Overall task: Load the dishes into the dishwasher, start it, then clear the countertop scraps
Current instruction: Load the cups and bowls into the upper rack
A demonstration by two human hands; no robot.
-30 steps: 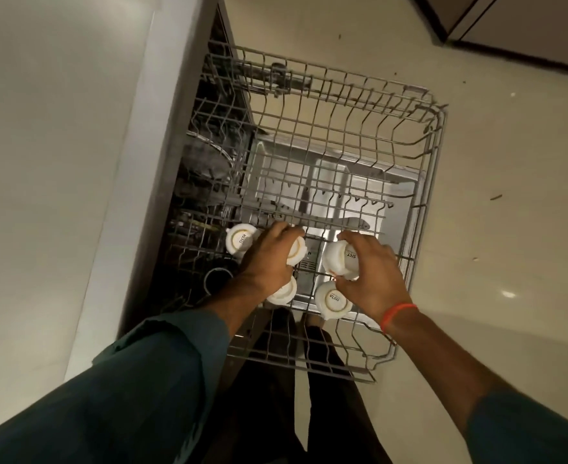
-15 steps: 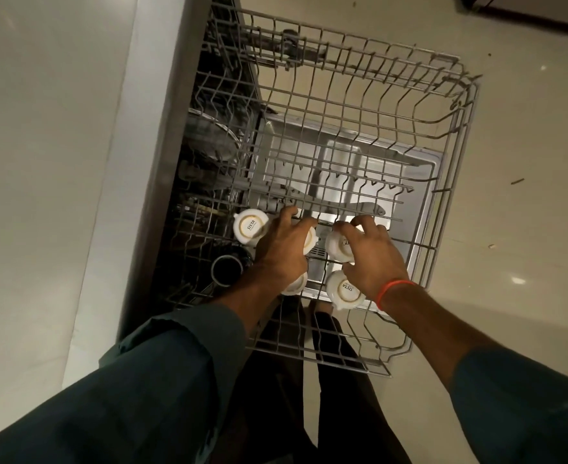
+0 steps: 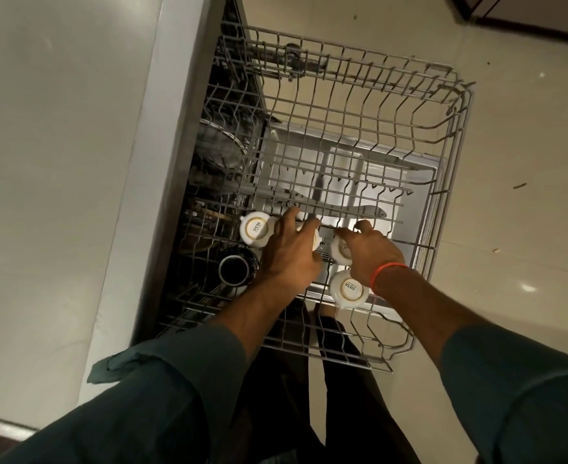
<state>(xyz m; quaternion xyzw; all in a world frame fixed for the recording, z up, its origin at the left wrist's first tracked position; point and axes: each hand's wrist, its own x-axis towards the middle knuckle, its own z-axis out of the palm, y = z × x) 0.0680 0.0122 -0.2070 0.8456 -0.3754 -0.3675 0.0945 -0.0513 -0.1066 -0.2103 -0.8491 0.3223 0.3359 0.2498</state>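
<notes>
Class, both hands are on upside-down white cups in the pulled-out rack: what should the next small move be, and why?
Probably let go: the left hand and right hand each rest on a cup already seated upside down in the rack.

The pulled-out dishwasher rack (image 3: 420, 105) is bare grey wire in an open grid. The cups upside down in it are white: the left cup (image 3: 255, 228) and the near cup (image 3: 349, 289) each show a thin gold ring and dark lettering on the base. A dark, near-black mug (image 3: 234, 270) sits by them. An orange band (image 3: 385, 271) circles one wrist. The sleeves (image 3: 162, 393) are plain dark teal. The floor (image 3: 527, 229) is pale cream with a few dark specks; the surface (image 3: 58, 145) is off-white.
</notes>
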